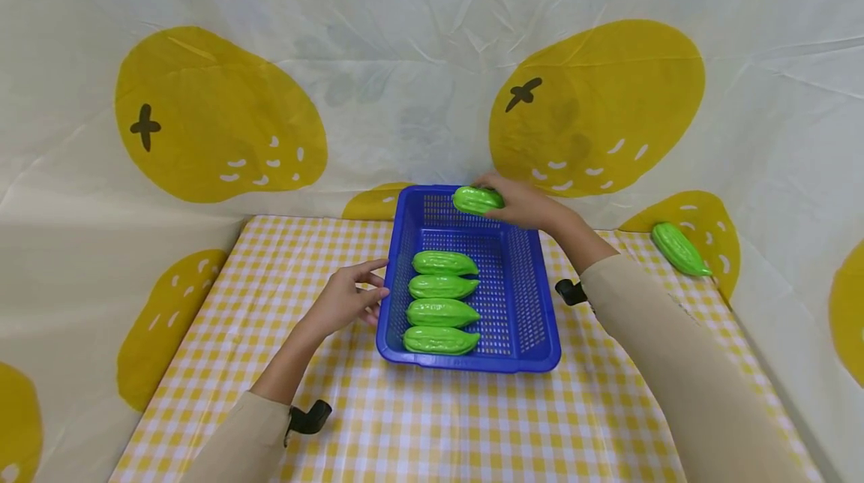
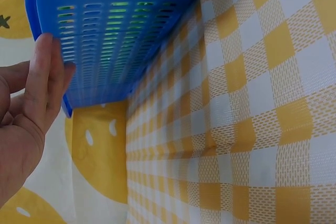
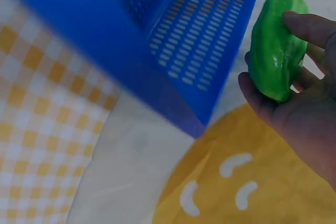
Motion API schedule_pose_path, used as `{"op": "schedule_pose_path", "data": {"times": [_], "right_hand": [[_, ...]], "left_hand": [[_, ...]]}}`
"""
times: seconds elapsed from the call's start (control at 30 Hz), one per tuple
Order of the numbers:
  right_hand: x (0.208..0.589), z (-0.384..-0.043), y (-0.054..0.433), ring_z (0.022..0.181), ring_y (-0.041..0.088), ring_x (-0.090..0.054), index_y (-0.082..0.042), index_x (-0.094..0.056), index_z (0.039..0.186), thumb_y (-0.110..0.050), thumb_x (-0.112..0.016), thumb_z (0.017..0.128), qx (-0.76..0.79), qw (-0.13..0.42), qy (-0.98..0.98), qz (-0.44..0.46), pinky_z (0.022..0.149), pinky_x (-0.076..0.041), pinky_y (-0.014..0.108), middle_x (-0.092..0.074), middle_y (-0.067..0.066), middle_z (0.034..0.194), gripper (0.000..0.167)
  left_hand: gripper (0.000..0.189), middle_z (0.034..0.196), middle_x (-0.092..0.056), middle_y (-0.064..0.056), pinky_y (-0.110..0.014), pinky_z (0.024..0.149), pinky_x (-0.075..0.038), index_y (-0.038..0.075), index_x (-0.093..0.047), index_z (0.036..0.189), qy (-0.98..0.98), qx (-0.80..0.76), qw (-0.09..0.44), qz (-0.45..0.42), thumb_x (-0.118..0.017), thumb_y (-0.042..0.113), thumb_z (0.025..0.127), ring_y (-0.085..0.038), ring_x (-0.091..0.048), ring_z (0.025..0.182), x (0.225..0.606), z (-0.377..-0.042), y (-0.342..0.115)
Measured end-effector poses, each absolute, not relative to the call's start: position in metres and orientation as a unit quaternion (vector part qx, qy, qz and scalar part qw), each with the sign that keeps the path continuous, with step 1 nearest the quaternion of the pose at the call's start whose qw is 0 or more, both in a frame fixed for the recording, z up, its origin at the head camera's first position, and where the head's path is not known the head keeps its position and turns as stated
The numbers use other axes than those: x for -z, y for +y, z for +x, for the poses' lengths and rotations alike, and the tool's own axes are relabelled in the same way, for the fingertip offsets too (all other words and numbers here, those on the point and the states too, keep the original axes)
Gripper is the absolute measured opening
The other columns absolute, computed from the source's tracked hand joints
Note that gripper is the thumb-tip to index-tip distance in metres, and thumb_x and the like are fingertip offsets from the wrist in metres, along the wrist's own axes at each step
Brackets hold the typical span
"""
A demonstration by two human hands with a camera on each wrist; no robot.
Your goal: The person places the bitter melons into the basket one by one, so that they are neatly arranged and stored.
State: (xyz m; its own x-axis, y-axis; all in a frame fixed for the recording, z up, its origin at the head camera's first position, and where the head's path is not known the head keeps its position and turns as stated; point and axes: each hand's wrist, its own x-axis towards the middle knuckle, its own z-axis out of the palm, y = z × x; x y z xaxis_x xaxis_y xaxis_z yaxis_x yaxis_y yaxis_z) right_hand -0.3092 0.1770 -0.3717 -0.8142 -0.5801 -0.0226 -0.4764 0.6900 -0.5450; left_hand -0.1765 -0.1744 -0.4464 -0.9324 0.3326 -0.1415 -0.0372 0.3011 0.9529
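My right hand (image 1: pixel 520 202) grips a glossy green bitter melon (image 1: pixel 478 200) above the far end of a blue plastic basket (image 1: pixel 550 352). In the right wrist view the thumb lies across the ridged bitter melon (image 3: pixel 278 45), with fingers curled round its other side. Several more bitter melons (image 1: pixel 442 313) lie in a row along the basket's left half, tips pointing right. My left hand (image 1: pixel 344 297) is at the basket's left side; in the left wrist view its extended fingers (image 2: pixel 41 77) touch the blue wall (image 2: pixel 100 77) near the rim.
Another bitter melon (image 1: pixel 680 249) lies at the table's far right corner. A yellow-and-white checked cloth (image 1: pixel 405 423) covers the table. Behind and at the sides hangs a pale cloth (image 1: pixel 418 93) with large yellow fruit prints, close to the basket's far edge.
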Motion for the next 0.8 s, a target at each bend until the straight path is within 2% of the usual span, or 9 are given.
{"op": "schedule_pose_path", "data": {"times": [0.17,0.27,0.47,0.8], "right_hand": [[0.383,-0.315,0.162,0.122,0.036,-0.055,-0.008,-0.048,0.150,-0.010,-0.067,0.100,0.239,0.129,0.917,-0.290,0.097,-0.053,0.050,-0.054,0.021,0.145,0.053],[0.390,-0.318,0.155,0.115,0.033,-0.056,-0.009,-0.049,0.149,-0.009,-0.067,0.099,0.228,0.145,0.919,-0.286,0.095,-0.053,0.049,-0.057,0.019,0.140,0.053],[0.405,-0.322,0.143,0.121,0.035,-0.056,-0.010,-0.051,0.148,-0.008,-0.068,0.095,0.220,0.158,0.920,-0.285,0.101,-0.053,0.053,-0.058,0.020,0.140,0.056],[0.425,-0.323,0.127,0.123,0.035,-0.055,-0.007,-0.051,0.148,-0.004,-0.065,0.094,0.222,0.182,0.914,-0.288,0.102,-0.052,0.051,-0.058,0.020,0.140,0.056]], "left_hand": [[0.060,0.118,-0.067,-0.025,-0.057,0.065,-0.067,0.006,-0.047,0.155,0.788,-0.587,0.161,0.092,-0.066,-0.002,0.099,-0.019,-0.070,0.062,0.447,-0.177,-0.175],[0.060,0.118,-0.067,-0.025,-0.055,0.065,-0.068,0.006,-0.047,0.155,0.786,-0.588,0.163,0.095,-0.066,-0.001,0.099,-0.018,-0.070,0.062,0.447,-0.176,-0.175],[0.060,0.116,-0.068,-0.025,-0.056,0.065,-0.067,0.004,-0.046,0.155,0.789,-0.585,0.160,0.096,-0.066,-0.001,0.099,-0.020,-0.071,0.064,0.446,-0.176,-0.177],[0.060,0.117,-0.068,-0.025,-0.057,0.066,-0.067,0.005,-0.047,0.155,0.790,-0.583,0.165,0.096,-0.066,-0.001,0.098,-0.019,-0.071,0.064,0.444,-0.176,-0.174]]}}
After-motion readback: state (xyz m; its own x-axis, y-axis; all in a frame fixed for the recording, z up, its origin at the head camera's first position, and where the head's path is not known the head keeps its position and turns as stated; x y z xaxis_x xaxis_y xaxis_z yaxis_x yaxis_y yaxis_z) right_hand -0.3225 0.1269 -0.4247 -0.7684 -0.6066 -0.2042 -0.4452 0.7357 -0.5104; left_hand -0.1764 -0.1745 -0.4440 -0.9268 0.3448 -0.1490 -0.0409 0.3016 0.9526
